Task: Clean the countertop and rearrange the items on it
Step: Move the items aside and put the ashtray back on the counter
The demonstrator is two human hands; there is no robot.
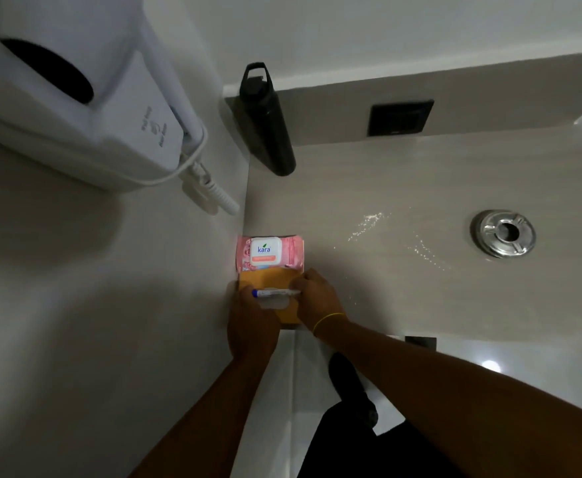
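Note:
A white marker with a blue cap (276, 293) lies crosswise over a flat orange pad (288, 313) at the left front of the beige countertop (403, 188). My right hand (317, 298) pinches the marker's right end. My left hand (251, 326) rests on the pad with its fingers at the capped end. A pink wet-wipes pack (269, 251) sits just behind the pad, touching the left wall. White spilled specks (372, 224) spread over the middle of the counter.
A black bottle (265, 125) stands in the back left corner. A shiny metal ashtray (502, 233) sits at the right. A black wall plate (400, 117) is set in the back ledge. A white wall-mounted hair dryer (86, 94) with a coiled cord hangs on the left wall.

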